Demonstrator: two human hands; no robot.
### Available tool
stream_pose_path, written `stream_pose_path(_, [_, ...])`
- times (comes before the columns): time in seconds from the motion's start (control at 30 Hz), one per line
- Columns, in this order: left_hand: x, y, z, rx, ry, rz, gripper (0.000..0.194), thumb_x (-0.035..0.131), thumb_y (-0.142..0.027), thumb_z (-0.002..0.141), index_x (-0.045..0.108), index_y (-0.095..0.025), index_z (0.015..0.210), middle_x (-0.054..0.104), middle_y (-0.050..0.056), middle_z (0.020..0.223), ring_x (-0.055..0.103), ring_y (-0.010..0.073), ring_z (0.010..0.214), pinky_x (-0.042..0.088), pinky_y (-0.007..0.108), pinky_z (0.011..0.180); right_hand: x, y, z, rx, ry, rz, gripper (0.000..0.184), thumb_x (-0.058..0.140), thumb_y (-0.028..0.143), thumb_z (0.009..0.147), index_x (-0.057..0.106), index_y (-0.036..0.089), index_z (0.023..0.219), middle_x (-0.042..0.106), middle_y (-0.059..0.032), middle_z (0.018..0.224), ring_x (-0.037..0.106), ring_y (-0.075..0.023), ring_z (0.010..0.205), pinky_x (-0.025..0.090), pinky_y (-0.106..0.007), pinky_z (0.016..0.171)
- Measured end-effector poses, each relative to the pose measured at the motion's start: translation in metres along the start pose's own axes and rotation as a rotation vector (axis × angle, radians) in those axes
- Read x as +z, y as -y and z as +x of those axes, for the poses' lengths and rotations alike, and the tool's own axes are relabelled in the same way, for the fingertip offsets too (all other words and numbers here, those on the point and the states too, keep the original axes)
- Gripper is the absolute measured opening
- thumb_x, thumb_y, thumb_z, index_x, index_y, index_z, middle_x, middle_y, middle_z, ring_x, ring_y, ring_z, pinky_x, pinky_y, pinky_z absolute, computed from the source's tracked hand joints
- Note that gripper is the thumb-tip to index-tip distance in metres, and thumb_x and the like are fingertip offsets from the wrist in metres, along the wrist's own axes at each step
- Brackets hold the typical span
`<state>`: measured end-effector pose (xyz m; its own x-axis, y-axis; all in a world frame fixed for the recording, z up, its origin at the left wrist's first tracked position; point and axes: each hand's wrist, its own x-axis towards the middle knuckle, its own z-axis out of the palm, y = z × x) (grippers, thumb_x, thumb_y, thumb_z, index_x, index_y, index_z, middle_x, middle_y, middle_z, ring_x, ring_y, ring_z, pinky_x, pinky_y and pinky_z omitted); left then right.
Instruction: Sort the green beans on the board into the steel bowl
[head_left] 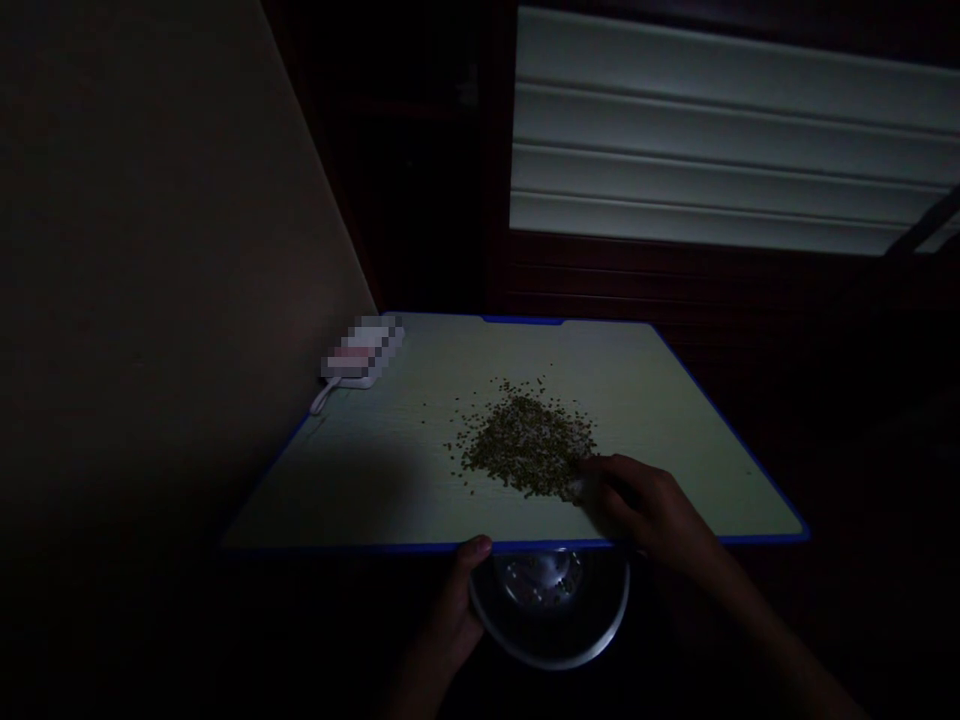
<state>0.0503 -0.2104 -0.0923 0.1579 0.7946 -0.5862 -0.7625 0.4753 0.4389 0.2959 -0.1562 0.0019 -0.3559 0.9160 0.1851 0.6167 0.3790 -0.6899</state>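
Note:
A loose pile of small greenish-brown seeds or beans (525, 440) lies on a pale tabletop (675, 400) with a blue rim. My right hand (649, 500) reaches in from the right. Its stretched fingertips touch the pile's right edge, with a gap visible between index finger and thumb. Below the table's near edge is a shiny metal bowl (555, 660) with a few small seeds inside. My left hand (459, 605) grips the bowl's left side, the thumb up at the table edge; its other fingers are mostly hidden.
At the table's far left corner lies a white blurred-out object (364, 352) with a strap. A wall (172, 250) rises on the left. Behind the table stands dark wooden furniture with pale slatted panels (712, 150). The light is dim.

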Motion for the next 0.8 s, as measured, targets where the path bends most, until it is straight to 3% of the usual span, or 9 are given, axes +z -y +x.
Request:
stream_pose_path(0.13, [0.002,0.0,-0.002,0.006,0.031,0.034,0.017,0.07,-0.026,0.076,0.074,-0.011,0.081,0.08,0.011,0.08,0.074,0.0308,0.089,0.052,0.043,0.093,0.003,0.005,0.002,-0.04,0.03,-0.002,0.037,0.052,0.018,0.089,0.062,0.024,0.124,0.068,-0.0085,0.12,0.064,-0.0236,0.108,0.05,-0.039,0.093])
stream_pose_path(0.27, [0.002,0.0,0.0,0.016,0.005,0.032,0.012,0.069,-0.024,0.075,0.072,-0.014,0.072,0.08,0.01,0.075,0.073,0.0319,0.091,0.052,0.044,0.093,0.004,0.004,0.003,-0.062,0.048,0.04,0.035,0.052,0.02,0.09,0.063,0.024,0.123,0.069,-0.0089,0.118,0.064,-0.024,0.107,0.05,-0.039,0.092])
stream_pose_path(0.43, [0.001,0.0,0.0,0.019,-0.012,0.022,0.013,0.069,-0.024,0.075,0.073,-0.013,0.08,0.08,0.009,0.077,0.074,0.0299,0.085,0.052,0.044,0.091,0.001,-0.008,-0.001,0.044,-0.069,0.177,0.032,0.052,0.024,0.09,0.065,0.024,0.119,0.069,-0.0065,0.119,0.064,-0.0247,0.109,0.049,-0.039,0.095])
stream_pose_path(0.53, [0.001,0.0,-0.001,0.015,0.001,0.025,0.019,0.07,-0.026,0.076,0.074,-0.011,0.086,0.08,0.011,0.081,0.074,0.0291,0.082,0.052,0.043,0.091,-0.007,-0.013,-0.003,0.092,-0.052,0.208,0.031,0.05,0.025,0.091,0.065,0.023,0.118,0.069,-0.0068,0.118,0.064,-0.0254,0.109,0.048,-0.04,0.096])
stream_pose_path(0.7, [0.002,-0.001,-0.001,-0.003,-0.007,0.02,0.014,0.071,-0.025,0.074,0.074,-0.012,0.077,0.079,0.008,0.072,0.074,0.0278,0.074,0.052,0.043,0.092,-0.02,-0.014,-0.002,0.093,0.061,0.181,0.027,0.053,0.026,0.089,0.065,0.022,0.112,0.071,-0.0058,0.109,0.066,-0.0242,0.099,0.05,-0.036,0.085])
stream_pose_path(0.8, [0.004,-0.002,-0.003,0.004,0.016,0.008,0.015,0.072,-0.026,0.073,0.075,-0.011,0.078,0.08,0.009,0.075,0.074,0.0301,0.081,0.05,0.044,0.094,-0.021,-0.013,-0.002,0.113,0.061,0.175,0.021,0.053,0.028,0.09,0.067,0.022,0.104,0.071,-0.0039,0.097,0.065,-0.0212,0.086,0.051,-0.033,0.076])
